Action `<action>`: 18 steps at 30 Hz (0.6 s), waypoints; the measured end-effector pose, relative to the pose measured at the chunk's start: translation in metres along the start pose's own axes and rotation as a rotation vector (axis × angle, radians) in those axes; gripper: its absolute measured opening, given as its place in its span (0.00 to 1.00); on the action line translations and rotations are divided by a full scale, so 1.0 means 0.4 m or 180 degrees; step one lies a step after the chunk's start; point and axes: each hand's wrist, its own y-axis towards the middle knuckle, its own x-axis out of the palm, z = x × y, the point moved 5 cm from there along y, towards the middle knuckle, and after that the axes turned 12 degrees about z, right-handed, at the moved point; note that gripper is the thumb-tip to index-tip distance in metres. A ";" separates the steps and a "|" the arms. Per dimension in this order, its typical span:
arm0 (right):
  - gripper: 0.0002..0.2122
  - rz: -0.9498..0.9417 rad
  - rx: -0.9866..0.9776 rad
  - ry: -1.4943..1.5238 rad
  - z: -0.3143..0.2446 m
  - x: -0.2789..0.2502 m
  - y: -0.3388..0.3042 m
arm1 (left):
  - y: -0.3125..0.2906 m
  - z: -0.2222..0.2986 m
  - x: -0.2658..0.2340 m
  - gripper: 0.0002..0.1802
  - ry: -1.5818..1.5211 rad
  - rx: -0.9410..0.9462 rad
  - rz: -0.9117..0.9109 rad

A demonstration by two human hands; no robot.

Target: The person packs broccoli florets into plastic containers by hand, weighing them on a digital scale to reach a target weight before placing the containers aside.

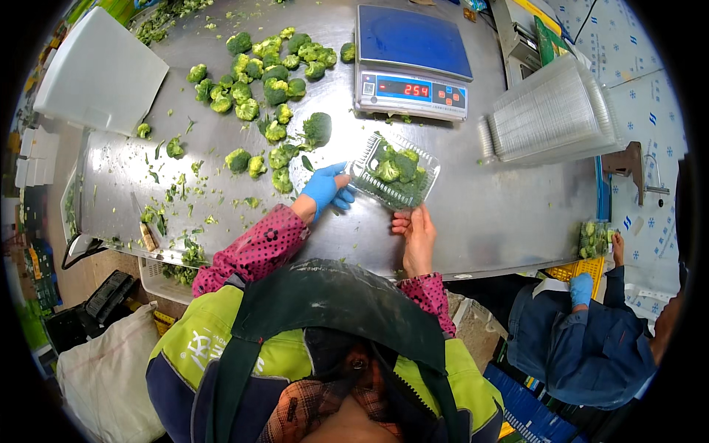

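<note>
A clear plastic clamshell box with broccoli florets inside is held tilted above the steel table. My left hand, in a blue glove with bare skin showing at the thumb, grips its left edge. Bare, my right hand pinches the box's near right corner. Loose broccoli florets lie spread over the table beyond my left hand, with one larger head closest to the box. Just past the box stands a digital scale with a blue plate and a lit red display.
A stack of clear plastic boxes leans at the right. A white bin stands at the far left. A knife lies among trimmings at the table's near left. At the right, a co-worker holds a box of broccoli by a yellow crate.
</note>
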 end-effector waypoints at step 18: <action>0.22 0.0148 0.0287 -0.0526 -0.104 -0.004 0.087 | -0.017 -0.002 0.031 0.18 -0.0295 -0.0258 0.0483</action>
